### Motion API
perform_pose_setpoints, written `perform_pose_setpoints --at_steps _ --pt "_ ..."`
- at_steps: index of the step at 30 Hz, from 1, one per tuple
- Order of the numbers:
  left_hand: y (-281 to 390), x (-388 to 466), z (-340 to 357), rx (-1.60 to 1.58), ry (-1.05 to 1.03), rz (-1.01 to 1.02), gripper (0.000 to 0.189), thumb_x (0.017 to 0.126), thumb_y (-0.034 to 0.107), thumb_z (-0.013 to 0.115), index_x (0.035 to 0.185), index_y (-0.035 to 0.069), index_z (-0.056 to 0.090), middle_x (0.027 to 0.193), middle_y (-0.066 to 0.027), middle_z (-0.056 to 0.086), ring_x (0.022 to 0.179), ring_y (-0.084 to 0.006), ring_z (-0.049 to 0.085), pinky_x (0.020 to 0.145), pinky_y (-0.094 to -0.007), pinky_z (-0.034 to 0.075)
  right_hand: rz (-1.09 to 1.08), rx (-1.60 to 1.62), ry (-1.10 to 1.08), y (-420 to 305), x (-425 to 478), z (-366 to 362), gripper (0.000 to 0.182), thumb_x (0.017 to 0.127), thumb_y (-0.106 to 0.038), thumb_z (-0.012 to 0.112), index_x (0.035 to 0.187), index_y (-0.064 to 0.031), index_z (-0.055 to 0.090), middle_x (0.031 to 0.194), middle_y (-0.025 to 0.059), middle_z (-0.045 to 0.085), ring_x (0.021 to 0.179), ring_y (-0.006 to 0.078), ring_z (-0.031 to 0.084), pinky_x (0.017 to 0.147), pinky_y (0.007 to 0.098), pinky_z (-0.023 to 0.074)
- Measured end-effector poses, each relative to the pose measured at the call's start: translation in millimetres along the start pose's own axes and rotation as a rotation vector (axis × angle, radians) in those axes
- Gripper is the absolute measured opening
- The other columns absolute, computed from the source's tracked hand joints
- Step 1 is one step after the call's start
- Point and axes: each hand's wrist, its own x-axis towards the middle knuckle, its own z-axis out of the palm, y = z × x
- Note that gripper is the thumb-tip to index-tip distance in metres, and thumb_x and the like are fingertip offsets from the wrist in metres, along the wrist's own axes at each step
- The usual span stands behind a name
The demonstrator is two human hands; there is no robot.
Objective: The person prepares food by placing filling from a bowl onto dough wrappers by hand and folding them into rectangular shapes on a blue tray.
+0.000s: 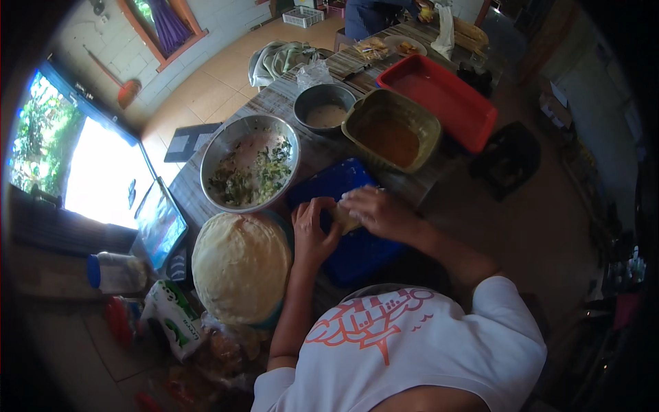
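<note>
Between my two hands is a small pale wrapper roll, held over a blue plastic tray. My left hand grips its left end with thumb and fingers. The fingers of my right hand lie on its right side and hide part of it. To the left, a tall stack of round thin wrappers rests on a teal support. Beyond it stands a steel bowl with chopped green vegetable filling in it.
Behind the tray are a grey pan of pale liquid, an olive basin of orange-brown liquid and a red tray. Tissue packaging and a blue-lidded jar are at left. Another person stands at the table's far end.
</note>
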Motion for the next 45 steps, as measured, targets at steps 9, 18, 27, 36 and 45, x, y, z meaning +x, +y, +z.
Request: perform_pose_setpoints --at_steps 9,18,27,36,45 --pt "4.0 8.8 7.5 0.108 0.003 0.011 0.022 0.082 0.008 0.065 0.104 0.008 0.065 0.099 -0.0068 0.069 0.097 -0.0302 0.062 0.096 -0.0439 0.041 0.046 -0.143 0.156 -8.0 -71.6 -17.1 0.022 0.086 -0.013 0.072 0.107 -0.0060 0.074 0.107 0.0059 0.071 0.102 0.0228 0.064 0.091 0.0364 0.0499" --pt "42.3 72.0 50.8 0.323 -0.363 0.211 0.020 0.077 0.013 0.073 0.098 0.012 0.071 0.089 -0.0067 0.069 0.094 -0.0292 0.063 0.087 -0.0434 0.044 0.234 -0.093 0.254 8.3 -71.0 -7.8 0.023 0.081 -0.026 0.076 0.093 -0.0069 0.071 0.091 0.0086 0.065 0.092 0.0313 0.062 0.084 0.0445 0.0511" --pt "45.7 76.3 20.5 -0.109 -0.497 -0.137 0.015 0.084 0.016 0.072 0.092 0.004 0.069 0.087 -0.0089 0.070 0.083 -0.0192 0.067 0.078 -0.0338 0.050 0.367 -0.037 0.473 2.9 -51.4 4.6 0.027 0.078 -0.016 0.075 0.102 -0.0080 0.066 0.097 0.0134 0.064 0.096 0.0341 0.064 0.084 0.0472 0.0513" --pt "3.9 54.8 0.4 -0.442 -0.350 -0.272 0.020 0.094 0.020 0.063 0.096 0.001 0.069 0.080 -0.0052 0.068 0.081 -0.0119 0.063 0.075 -0.0289 0.050 0.388 0.349 0.357 -28.7 -34.3 7.9 0.026 0.079 0.002 0.071 0.103 -0.0048 0.064 0.099 0.0143 0.064 0.095 0.0331 0.065 0.080 0.0404 0.0531" --pt "-20.5 48.9 -3.1 -0.113 -0.337 -0.193 0.020 0.082 0.012 0.070 0.100 0.004 0.073 0.090 -0.0140 0.073 0.085 -0.0237 0.073 0.077 -0.0348 0.055 0.276 0.279 0.327 -48.0 -23.7 33.3 0.036 0.080 0.003 0.069 0.115 -0.0047 0.067 0.110 0.0161 0.064 0.105 0.0364 0.064 0.090 0.0436 0.0529"
